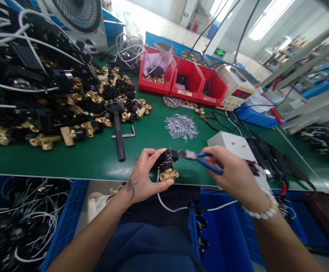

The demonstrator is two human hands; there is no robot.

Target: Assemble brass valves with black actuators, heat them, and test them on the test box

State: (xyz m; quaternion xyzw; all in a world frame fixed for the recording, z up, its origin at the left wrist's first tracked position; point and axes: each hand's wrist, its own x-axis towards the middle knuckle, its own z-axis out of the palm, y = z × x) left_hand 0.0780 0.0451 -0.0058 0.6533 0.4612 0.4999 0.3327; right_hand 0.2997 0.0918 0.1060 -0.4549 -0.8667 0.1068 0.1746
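Observation:
My left hand [149, 173] is closed around a valve assembly, with a black plastic housing [167, 156] on top and a brass valve body [168, 175] below. A thin bent wire clip [166, 162] shows on the neck between them. From the assembly a white cable [167, 207] loops down past the table edge. In my right hand [232, 173] are blue-handled pliers [201, 158], gripped by the handles. Their jaws point left, close to the right side of the black housing; whether they touch it I cannot tell.
Brass valves [89, 128] with black caps crowd the left of the green table [150, 128]. A black hammer [118, 128] lies over a hex key [129, 134]. Wire clips [181, 127] are heaped centrally before red bins [155, 88]. A grey box [224, 139] stands right.

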